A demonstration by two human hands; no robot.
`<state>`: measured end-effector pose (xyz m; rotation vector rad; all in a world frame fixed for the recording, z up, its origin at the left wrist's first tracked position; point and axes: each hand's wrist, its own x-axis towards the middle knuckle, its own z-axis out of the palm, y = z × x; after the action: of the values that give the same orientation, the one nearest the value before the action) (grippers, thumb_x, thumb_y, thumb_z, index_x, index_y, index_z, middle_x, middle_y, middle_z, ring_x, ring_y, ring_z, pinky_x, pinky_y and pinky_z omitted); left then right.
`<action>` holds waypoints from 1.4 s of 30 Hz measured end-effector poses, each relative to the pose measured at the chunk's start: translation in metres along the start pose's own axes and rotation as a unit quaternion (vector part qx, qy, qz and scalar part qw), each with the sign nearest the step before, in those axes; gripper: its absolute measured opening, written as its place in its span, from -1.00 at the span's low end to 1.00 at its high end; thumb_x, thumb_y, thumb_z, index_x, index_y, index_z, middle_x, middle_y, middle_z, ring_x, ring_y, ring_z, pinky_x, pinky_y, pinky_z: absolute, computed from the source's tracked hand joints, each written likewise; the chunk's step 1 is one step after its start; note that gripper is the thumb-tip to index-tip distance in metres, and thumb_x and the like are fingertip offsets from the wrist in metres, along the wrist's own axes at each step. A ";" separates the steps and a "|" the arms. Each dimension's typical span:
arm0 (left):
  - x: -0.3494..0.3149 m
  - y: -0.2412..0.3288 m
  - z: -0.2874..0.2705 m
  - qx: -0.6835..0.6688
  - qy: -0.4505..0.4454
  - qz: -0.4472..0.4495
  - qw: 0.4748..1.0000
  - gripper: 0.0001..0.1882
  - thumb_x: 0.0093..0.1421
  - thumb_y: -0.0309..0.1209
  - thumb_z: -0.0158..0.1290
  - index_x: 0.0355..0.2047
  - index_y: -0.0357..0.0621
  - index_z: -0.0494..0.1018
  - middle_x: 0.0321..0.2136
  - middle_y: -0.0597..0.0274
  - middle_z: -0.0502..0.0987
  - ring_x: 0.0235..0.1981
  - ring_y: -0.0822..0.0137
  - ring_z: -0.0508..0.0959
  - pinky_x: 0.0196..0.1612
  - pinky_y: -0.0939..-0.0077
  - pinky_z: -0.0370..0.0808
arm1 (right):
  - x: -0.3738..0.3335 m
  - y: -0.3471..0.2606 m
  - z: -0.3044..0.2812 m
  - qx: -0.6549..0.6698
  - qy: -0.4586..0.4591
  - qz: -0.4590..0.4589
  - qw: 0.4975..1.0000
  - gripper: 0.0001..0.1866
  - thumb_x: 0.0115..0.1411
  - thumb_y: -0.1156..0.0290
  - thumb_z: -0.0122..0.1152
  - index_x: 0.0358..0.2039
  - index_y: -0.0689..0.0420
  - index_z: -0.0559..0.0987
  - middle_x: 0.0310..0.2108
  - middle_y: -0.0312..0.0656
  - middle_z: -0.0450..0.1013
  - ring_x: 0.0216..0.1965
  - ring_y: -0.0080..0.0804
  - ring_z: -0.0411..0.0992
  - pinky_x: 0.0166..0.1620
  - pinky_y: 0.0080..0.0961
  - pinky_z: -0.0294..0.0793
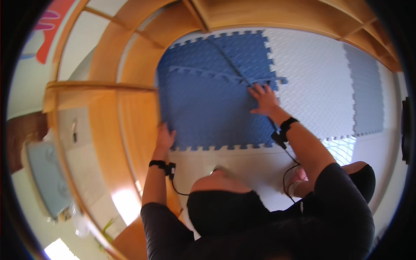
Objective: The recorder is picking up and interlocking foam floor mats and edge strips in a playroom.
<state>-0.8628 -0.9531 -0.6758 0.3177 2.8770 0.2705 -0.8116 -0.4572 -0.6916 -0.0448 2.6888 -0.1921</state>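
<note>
A blue interlocking foam mat (212,110) lies in front of me, its far toothed edge overlapping another blue foam tile (247,47). My right hand (265,100) rests near the far right corner of the closer mat, fingers spread and palm down. At the left edge of that mat is my left hand (164,138), its thumb and a finger apart; the other fingers are partly hidden beside the wooden shelf (138,117). A thin dark line runs diagonally over the far tile to my right hand; I cannot tell whether it is a cord.
White foam tiles (314,82) and a grey foam tile (366,89) continue to the right. Wooden shelving (277,15) borders the far side. Both my wrists wear black bands with cables. My knees and a foot (299,177) are close to the mat's near edge.
</note>
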 end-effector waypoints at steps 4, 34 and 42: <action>0.023 0.031 0.042 0.046 -0.058 -0.229 0.971 0.15 -0.04 0.03 0.35 0.27 -0.50 -0.03 0.14 -0.43 0.19 0.19 -0.34 0.22 0.24 -0.03 0.25 | -0.010 0.001 0.020 0.008 0.032 0.027 0.999 0.07 -0.07 -0.30 0.31 0.40 -0.24 0.09 0.42 -0.22 -0.03 0.38 0.20 -0.08 0.28 0.13 0.11; 0.049 0.079 0.073 0.006 0.038 0.113 0.993 -0.26 0.33 -0.15 -0.11 0.38 -0.29 -0.04 0.41 -0.09 -0.09 0.43 -0.13 -0.13 0.38 -0.09 -0.17 | 0.019 0.016 0.040 0.026 0.254 -0.035 0.966 -0.53 0.11 0.01 0.21 0.05 -0.24 0.47 0.13 -0.26 0.29 0.17 0.09 0.17 0.06 0.02 0.28; 0.060 0.084 0.075 0.041 0.033 0.130 0.990 -0.16 0.25 -0.04 -0.07 0.40 -0.23 -0.06 0.43 -0.07 -0.11 0.44 -0.09 -0.14 0.39 -0.05 -0.18 | 0.012 0.014 0.032 0.037 0.254 -0.018 0.966 -0.50 0.05 0.11 0.23 0.06 -0.22 0.49 0.12 -0.26 0.31 0.18 0.08 0.15 0.14 0.06 0.19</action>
<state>-0.8851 -0.8468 -0.7425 0.7158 2.9130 0.2097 -0.8088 -0.4479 -0.7278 -0.0244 3.1905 -0.3585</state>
